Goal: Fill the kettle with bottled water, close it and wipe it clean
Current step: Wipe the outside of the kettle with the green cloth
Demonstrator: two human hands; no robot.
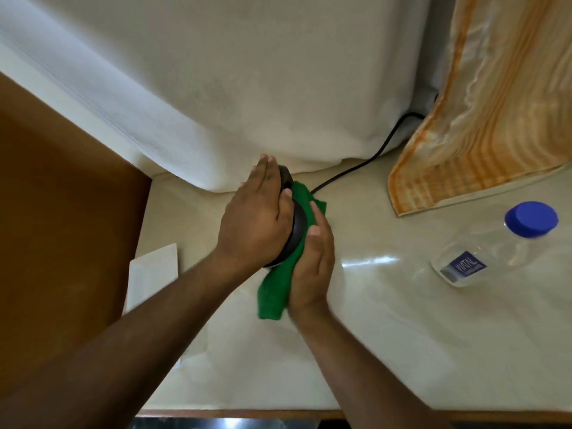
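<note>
The black kettle [297, 224] stands on the pale countertop [387, 320], mostly hidden under my hands. My left hand [258, 218] lies flat over its closed lid, fingers stretched toward the wall. My right hand [312, 261] presses a green cloth [275, 289] against the kettle's right side; the cloth hangs down to the counter. A clear water bottle [492, 252] with a blue cap [530, 218] stands capped at the right, apart from both hands.
A black power cord [371, 159] runs from the kettle to the back wall. An orange-striped curtain [479, 119] hangs at the right, a white curtain [247, 88] behind. A white card [153, 274] lies left, beside a brown wooden panel [62, 212]. The counter's front edge is near.
</note>
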